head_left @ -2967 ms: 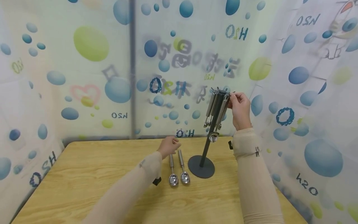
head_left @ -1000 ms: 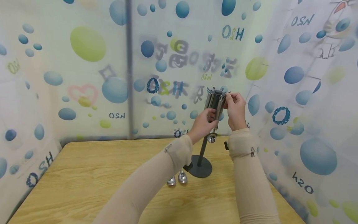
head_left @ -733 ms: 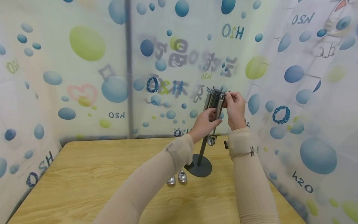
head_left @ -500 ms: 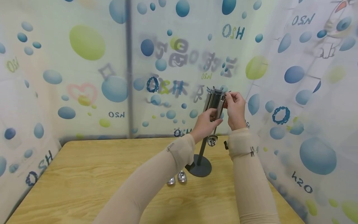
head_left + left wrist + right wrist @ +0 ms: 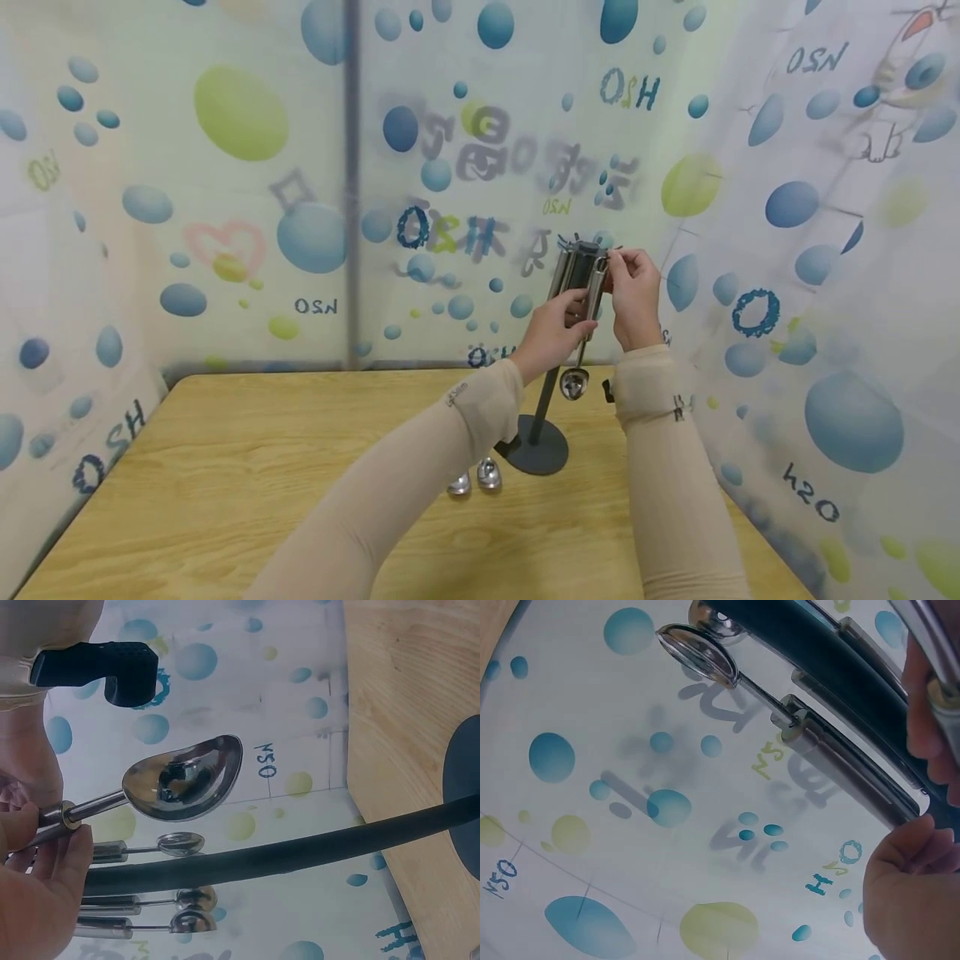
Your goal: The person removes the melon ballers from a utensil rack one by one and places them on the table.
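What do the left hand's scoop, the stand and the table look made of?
Scoop: polished metal, probably stainless steel, going by its bright, mirror-like reflections.
Stand: matte, dark grey; painted metal or plastic, its even, dull surface leaves that open.
Table: wood or wood-look laminate, apparently smooth, judging by the yellowish grain.

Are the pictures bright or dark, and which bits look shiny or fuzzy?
Head view: brightest, with fuzzy grey writing on the backdrop. Left wrist view: dimmer, with dark reflections inside the held scoop. Right wrist view: dim too, with light glints on another spoon.
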Motion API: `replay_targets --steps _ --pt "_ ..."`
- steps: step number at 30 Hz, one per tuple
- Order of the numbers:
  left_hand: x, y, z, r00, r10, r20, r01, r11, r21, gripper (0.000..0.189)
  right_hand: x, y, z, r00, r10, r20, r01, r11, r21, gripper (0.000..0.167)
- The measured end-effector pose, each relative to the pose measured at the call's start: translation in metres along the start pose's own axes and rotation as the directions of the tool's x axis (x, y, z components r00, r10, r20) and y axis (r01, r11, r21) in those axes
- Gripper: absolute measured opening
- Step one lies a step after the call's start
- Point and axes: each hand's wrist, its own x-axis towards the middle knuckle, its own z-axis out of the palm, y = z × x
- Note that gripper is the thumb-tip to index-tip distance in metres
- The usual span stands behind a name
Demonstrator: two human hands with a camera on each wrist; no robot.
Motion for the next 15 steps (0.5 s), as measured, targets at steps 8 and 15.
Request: replay_targets --steps 8,15 --pt "-0.0014 0.0019 -0.0033 1.0 0.003 0.017 -0.003 1.0 0.031 0.049 0.0003 0.001 0.0003 1.0 0.008 0.0 -0.008 1.0 0.01 0.011" --pt "-0.0031 0.0057 -0.0049 1.0 0.007 0.028 -0.008 0.999 0.05 0.048 -0.0009 -0.0003 -0.0006 1.0 0.015 0.007 -0.015 1.0 0.004 0.011"
